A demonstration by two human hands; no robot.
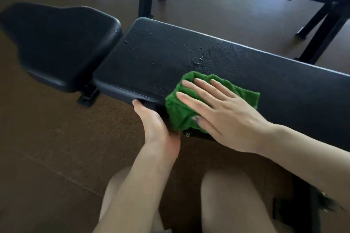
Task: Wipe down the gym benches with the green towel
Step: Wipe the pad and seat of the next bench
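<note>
Towel (181, 111), green, bunched on near edge of wet black bench pad (170, 56). Right hand (217, 108) flat, fingers straight, pressing it down. Left hand (151, 119) grips pad's underside edge just beside towel.

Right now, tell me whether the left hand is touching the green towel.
Cannot tell. In the head view the left hand grips the bench pad's near edge beside the green towel; motion blur hides any gap.

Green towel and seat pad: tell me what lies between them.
In the head view, wet black back pad with droplets runs from the green towel to its end, then a narrow gap before the seat pad.
</note>
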